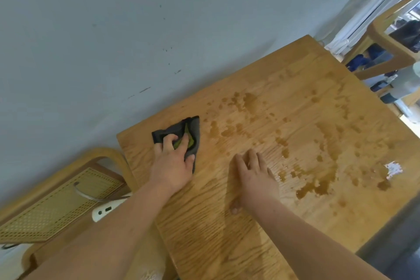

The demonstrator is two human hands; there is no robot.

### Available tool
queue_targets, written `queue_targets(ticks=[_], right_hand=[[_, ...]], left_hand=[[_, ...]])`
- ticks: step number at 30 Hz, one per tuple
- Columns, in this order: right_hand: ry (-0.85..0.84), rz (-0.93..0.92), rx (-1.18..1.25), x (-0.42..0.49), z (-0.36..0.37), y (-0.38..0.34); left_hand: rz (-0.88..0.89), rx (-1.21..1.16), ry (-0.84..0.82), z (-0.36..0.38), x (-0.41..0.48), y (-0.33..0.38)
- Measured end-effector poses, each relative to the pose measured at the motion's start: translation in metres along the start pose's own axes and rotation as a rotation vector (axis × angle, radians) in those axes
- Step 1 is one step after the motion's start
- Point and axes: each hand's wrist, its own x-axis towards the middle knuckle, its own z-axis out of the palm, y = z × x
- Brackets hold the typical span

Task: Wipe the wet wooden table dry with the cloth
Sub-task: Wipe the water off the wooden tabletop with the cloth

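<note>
Cloth point(193, 130): dark grey with a green inner face showing, bunched, lying on the wooden table point(295, 79) near its far left corner, close to the wall-side edge.

Left hand point(172, 166): on top of the cloth, palm down. Fingers spread and slightly bent, pressing the fabric to the wood. The thumb lies along the cloth's near right edge.

Right hand point(254, 177): flat on bare tabletop, right of the cloth and apart from it. Fingers straight and close together, holding nothing.

Water point(313, 188): amber-looking puddles and droplets over the middle and right of the table. The largest pool lies just right of the right hand; smaller spots run from beside the cloth toward the far right edge. One bright white patch point(393, 169) sits on the wet area; cannot tell if it is glare or paper.

Surroundings: grey wall point(136, 29) with small dark marks behind the table. Wooden chair point(56, 207) with a woven cane panel at the left. A white power strip point(106, 209) with a grey cable point(91, 196) rests on it, its markings too small to read. A second wooden chair frame point(386, 41) stands at the upper right.
</note>
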Motion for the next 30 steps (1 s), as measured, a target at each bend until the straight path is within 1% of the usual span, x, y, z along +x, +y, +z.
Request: queue_targets(ticks=[1,4,6,7,8,9,12,13,14,15,16,18,19,20,21,22,24,25,26,27,28,30], right_hand=[[-0.006,-0.003,0.019,0.002,-0.001,0.000],[-0.022,-0.004,0.053,0.003,-0.004,0.003],[-0.021,0.007,0.078,0.002,-0.003,0.004],[-0.019,0.012,0.090,0.003,-0.003,0.004],[-0.021,0.014,0.097,0.004,-0.003,0.003],[-0.029,0.016,0.098,0.005,-0.003,0.002],[-0.043,0.031,0.083,0.006,-0.004,0.000],[-0.051,0.035,0.078,0.007,-0.004,0.000],[-0.058,0.036,0.075,0.007,-0.004,0.001],[-0.059,0.036,0.076,0.007,-0.003,0.001],[-0.055,0.037,0.080,0.007,-0.002,0.001],[-0.050,0.035,0.088,0.008,-0.003,0.000],[-0.059,0.032,0.091,0.009,-0.004,0.000],[-0.066,0.031,0.093,0.010,-0.005,0.000],[-0.069,0.033,0.096,0.011,-0.006,-0.001],[-0.072,0.036,0.099,0.012,-0.008,-0.001],[-0.084,0.041,0.106,0.012,-0.008,-0.001],[-0.080,0.048,0.110,0.011,-0.007,-0.001],[-0.068,0.053,0.111,0.010,-0.006,-0.001],[-0.056,0.052,0.109,0.009,-0.004,-0.001],[-0.051,0.048,0.106,0.009,-0.003,-0.002],[-0.042,0.044,0.109,0.009,-0.002,-0.002]], left_hand=[[0.048,0.037,-0.018,0.006,-0.008,0.005],[0.350,0.180,-0.156,0.001,-0.012,-0.004],[0.459,0.263,-0.198,-0.015,0.006,-0.017],[0.474,0.309,-0.191,-0.022,0.019,-0.019],[0.452,0.332,-0.177,-0.029,0.032,-0.016],[0.392,0.315,-0.153,-0.034,0.044,-0.011],[0.173,0.179,-0.080,-0.034,0.070,0.017],[0.139,0.138,-0.076,-0.032,0.071,0.027],[0.145,0.123,-0.077,-0.029,0.067,0.035],[0.208,0.147,-0.081,-0.024,0.061,0.039],[0.324,0.199,-0.097,-0.022,0.055,0.040],[0.583,0.288,-0.183,-0.029,0.054,0.034],[0.665,0.327,-0.220,-0.036,0.062,0.028],[0.696,0.357,-0.230,-0.042,0.073,0.024],[0.671,0.369,-0.205,-0.046,0.083,0.020],[0.573,0.333,-0.149,-0.049,0.092,0.018],[0.240,0.159,-0.010,-0.045,0.099,0.024],[0.113,0.086,0.045,-0.038,0.097,0.031],[0.055,0.058,0.081,-0.031,0.092,0.039],[0.057,0.056,0.092,-0.024,0.083,0.048],[0.106,0.065,0.085,-0.018,0.072,0.054],[0.279,0.122,0.047,-0.008,0.048,0.056]])
